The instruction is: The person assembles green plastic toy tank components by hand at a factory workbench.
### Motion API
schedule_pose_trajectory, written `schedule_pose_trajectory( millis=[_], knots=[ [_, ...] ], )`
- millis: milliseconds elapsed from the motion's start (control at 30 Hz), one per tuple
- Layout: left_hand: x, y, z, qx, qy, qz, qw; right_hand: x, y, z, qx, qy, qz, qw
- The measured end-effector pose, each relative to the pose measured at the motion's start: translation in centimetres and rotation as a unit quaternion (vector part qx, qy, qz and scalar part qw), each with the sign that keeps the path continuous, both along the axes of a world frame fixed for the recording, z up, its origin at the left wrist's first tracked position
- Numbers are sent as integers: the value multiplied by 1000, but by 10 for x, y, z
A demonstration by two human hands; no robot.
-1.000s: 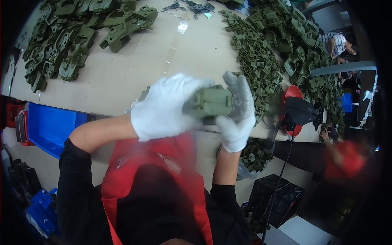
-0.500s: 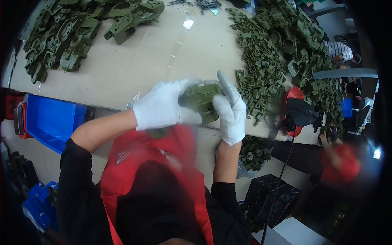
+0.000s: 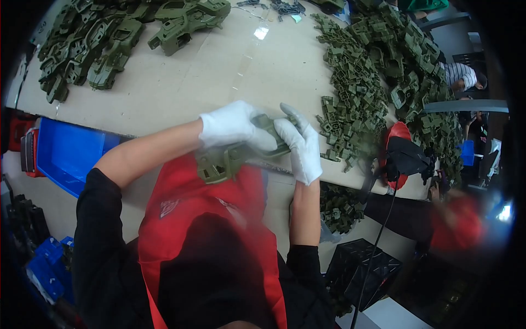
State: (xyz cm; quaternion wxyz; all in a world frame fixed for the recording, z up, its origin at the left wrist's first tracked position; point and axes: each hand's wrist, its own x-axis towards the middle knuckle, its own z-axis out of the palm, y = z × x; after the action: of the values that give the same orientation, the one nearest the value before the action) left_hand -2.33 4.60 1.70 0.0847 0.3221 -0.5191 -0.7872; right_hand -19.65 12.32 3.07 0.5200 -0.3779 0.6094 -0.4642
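Left hand [image 3: 229, 127]: gloved in white, closes over the middle of the green part [image 3: 234, 158], with no gap showing.
Right hand [image 3: 304, 152]: also gloved, fingers half bent at the part's other end; seems to touch it, but cannot tell how firmly.
Just changed: turns from a blocky end view to a lengthwise one, with the openwork frame now uncovered on the near side of the left hand.
Meaning for the work: probably mid-handling, with weight carried by the grip rather than by the table [image 3: 219, 90].
Part's place: held at the table's near edge, reaching out in front of the red apron [image 3: 175, 222].
Part's look: olive green, rigid-looking, long and uneven; cut with openings and narrow struts at the lower left, more solid between the gloves; partly covered, so impossible to read whole.
Larger green shells [image 3: 118, 44]: lie piled on the table's far left.
Small green pieces [image 3: 356, 90]: spread in a heap along the table's right side.
Blue bin [image 3: 71, 148]: sits off the table's near edge, to the left.
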Motion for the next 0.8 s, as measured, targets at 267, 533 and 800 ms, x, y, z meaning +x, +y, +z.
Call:
schedule_pose_trajectory(
  millis=[267, 533, 800],
  knots=[
    [22, 17, -6, 105, 69, -118, 985, 9, 20, 26, -4, 208, 183, 961],
    [37, 47, 15, 82, 2, -62, 995, 38, 53, 33, 3, 331, 192, 924],
    [48, 76, 40, -361, -147, -91, 916, 19, 81, 16, -158, 224, 92, 957]
  ],
)
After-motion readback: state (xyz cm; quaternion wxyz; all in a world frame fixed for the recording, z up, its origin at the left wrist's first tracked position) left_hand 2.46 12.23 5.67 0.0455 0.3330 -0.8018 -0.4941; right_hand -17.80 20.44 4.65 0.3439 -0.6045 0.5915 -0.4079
